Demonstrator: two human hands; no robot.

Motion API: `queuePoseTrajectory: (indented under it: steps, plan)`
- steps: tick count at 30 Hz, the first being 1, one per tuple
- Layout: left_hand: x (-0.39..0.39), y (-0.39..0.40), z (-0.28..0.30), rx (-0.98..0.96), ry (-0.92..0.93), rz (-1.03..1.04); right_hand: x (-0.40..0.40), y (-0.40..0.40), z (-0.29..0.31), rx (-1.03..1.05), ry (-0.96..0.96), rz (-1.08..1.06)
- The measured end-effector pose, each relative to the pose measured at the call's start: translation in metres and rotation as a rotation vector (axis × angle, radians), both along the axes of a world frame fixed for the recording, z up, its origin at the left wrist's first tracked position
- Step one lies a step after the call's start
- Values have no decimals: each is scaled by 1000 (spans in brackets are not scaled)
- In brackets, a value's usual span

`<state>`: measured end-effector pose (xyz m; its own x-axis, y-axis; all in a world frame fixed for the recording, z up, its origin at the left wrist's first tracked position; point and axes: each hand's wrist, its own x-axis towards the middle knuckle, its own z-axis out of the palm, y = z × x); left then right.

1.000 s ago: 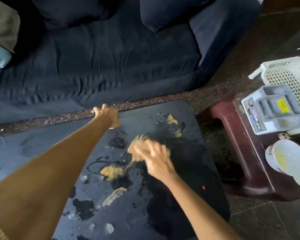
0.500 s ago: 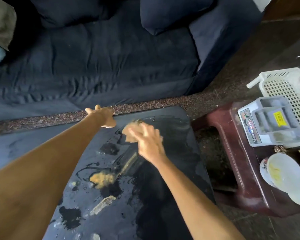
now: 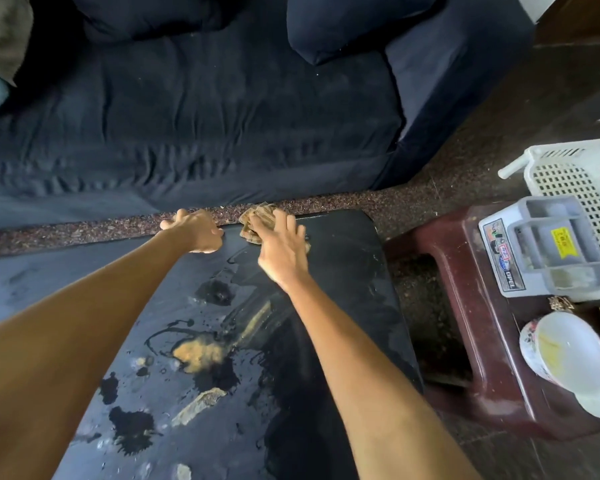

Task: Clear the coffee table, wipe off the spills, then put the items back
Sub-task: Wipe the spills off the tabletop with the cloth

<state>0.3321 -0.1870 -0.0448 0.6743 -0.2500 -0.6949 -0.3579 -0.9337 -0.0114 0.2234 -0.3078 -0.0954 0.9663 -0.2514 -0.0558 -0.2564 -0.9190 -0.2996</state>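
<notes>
While both bare arms stretch out over it, the coffee table [image 3: 343,306] serves as the landmark: a dark, glossy slab with rounded corners, wet and streaked. Beyond its far edge, across a strip of speckled floor, sits the biggest thing in view, a navy sofa [image 3: 205,126] in soft, creased fabric with plump cushions of the same cloth. To the table's right stands a maroon plastic stool [image 3: 465,306], smooth and scuffed. On the stool rests a grey compartmented organizer [image 3: 551,251], boxy and hard-edged, with pale bits in its nearer compartments that are too blurred to name. Behind that lies a white perforated basket [image 3: 582,181]. Nearer on the stool is a round white bowl [image 3: 568,351] with a yellowish smear inside.

On the tabletop, the spills [image 3: 198,351] spread over the near and middle parts: an ochre, grainy blotch, black splatters and a tan flake. A pale streak runs diagonally from the blotch toward the far right.

At the table's far edge, the right hand [image 3: 281,244] presses fingers-down on a crumpled tan cloth [image 3: 257,220], grasping it against the surface; the wad bulges past the edge. Just left of it, the left hand [image 3: 194,230] is curled over the same far edge, gripping the rim.
</notes>
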Motion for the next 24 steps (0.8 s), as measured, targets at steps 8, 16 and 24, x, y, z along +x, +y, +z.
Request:
queuePoseTrajectory:
  steps: [8, 16, 24]
  plan:
    - [-2, 2, -3, -2, -2, 53, -48, -104, -1, -77, 138, -749]
    - [-13, -1, -2, 31, -57, -70, -71, 37, -2, 2, -12, 146]
    - [-27, -3, 3, 59, -126, -136, -141, -84, -8, -47, -40, -664]
